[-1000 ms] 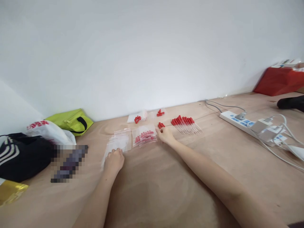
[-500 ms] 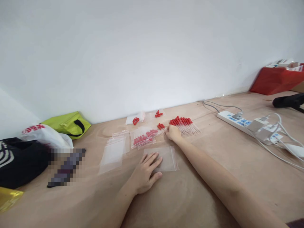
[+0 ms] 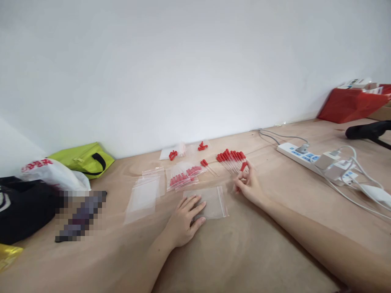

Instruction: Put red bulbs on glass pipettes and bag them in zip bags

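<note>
My left hand (image 3: 187, 219) lies flat with its fingers spread over the left part of a clear zip bag (image 3: 212, 203). A red-capped dropper (image 3: 243, 166) is pinched in my right hand (image 3: 249, 185), just in front of a fanned row of red-capped droppers (image 3: 230, 155). Two more droppers (image 3: 208, 166) lie side by side to the left of that row. Filled bags with red caps inside (image 3: 183, 177) rest left of them. Farther left is a stack of flat zip bags (image 3: 143, 195).
Loose red caps (image 3: 173, 154) lie on bags near the wall. At the right, a white power strip (image 3: 297, 153) has chargers and cables, with a red box (image 3: 351, 105) behind. A green bag (image 3: 84, 158), a white bag (image 3: 58, 175) and a black bag (image 3: 27, 207) sit at the left.
My right hand has moved right and toward me, from beside the two separate droppers to the front of the row, and a dropper now shows in its fingers. My left hand stays on the bag.
</note>
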A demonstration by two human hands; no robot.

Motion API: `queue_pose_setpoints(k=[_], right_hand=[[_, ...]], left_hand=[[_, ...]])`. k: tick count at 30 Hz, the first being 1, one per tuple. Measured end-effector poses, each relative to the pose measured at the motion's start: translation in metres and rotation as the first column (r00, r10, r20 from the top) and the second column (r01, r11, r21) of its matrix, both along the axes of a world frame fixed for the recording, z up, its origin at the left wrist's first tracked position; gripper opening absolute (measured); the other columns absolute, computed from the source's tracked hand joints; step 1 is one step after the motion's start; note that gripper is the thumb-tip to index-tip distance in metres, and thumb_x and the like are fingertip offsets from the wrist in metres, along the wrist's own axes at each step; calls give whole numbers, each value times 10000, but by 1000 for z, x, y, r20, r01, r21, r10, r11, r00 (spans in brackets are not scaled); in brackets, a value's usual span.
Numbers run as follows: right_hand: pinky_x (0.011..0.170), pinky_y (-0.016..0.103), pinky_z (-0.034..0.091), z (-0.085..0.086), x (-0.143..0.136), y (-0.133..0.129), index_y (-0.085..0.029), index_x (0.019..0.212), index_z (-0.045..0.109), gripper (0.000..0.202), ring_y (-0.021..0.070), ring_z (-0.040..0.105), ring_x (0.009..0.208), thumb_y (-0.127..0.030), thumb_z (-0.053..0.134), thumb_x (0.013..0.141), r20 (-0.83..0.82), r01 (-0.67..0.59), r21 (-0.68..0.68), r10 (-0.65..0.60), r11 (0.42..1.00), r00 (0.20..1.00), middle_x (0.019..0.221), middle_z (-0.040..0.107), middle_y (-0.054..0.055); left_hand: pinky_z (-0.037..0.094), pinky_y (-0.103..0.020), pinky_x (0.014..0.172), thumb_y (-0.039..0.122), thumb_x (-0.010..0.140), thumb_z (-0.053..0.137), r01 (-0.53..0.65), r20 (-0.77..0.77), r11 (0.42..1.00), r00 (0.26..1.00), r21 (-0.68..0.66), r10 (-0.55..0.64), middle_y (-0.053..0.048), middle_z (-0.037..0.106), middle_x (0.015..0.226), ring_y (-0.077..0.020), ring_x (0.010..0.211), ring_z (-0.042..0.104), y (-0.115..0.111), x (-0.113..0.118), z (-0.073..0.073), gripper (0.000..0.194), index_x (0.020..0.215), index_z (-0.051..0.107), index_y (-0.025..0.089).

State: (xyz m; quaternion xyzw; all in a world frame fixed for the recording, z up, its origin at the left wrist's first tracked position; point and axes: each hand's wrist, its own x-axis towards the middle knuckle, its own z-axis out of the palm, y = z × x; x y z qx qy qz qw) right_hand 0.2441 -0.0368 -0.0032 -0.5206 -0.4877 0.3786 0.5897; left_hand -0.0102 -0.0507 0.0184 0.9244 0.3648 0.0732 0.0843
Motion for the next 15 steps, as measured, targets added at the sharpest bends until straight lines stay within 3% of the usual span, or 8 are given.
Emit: queue_pose_setpoints(k=[4,9,15], right_hand=[[425,231,470,-1,6,-19,-257,1245,85,821,97,538,460,-397,621,639,-156,25,-83,-38,996,987,664,453,-90],[447,236,487,-4,-6,-13,-247,1112,178,668,93,544,465,-502,589,653,-183,3,-71,-16,997,983,646,473,-94],[455,238,488,-3,-14,-11,-240,1074,198,642,98,553,482,-558,566,656,-200,-38,-47,28,998,979,642,503,-84]], left_hand=[[313,-464,1001,393,863,406,4,48,999,999,32,-6,-62,421,1327,-237,1222,365,1,-1,-2,406,1243,454,257],[332,-465,985,383,858,419,6,63,999,998,50,-9,-55,430,1319,-242,1207,380,2,-2,-3,400,1239,458,270],[337,-451,985,386,864,397,7,26,998,1000,57,-9,-59,425,1322,-238,1210,377,2,-1,-1,403,1242,454,260]])
